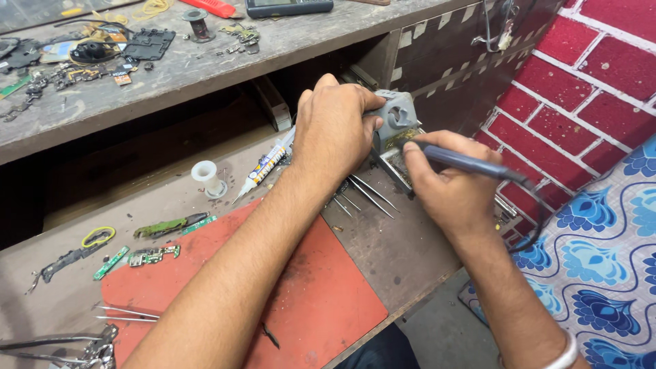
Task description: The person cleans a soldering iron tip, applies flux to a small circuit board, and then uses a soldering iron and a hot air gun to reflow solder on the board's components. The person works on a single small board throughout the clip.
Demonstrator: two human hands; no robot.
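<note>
Left hand (pixel 335 130) clamped over the grey iron stand (pixel 396 119), right hand (pixel 444 181) pinching a blue soldering iron (pixel 465 162) just beside it — brick wall (pixel 581 75) close on the right, red mat (pixel 321 301) open below the wrists, tweezers (pixel 365 195) between.

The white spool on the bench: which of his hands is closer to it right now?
Left. The left hand grips the grey stand, just right of the white spool. The right hand, holding the soldering iron, sits farther right, beyond the stand.

Glue tube (pixel 268 164) lies between spool (pixel 207 176) and left hand (pixel 335 130).
</note>
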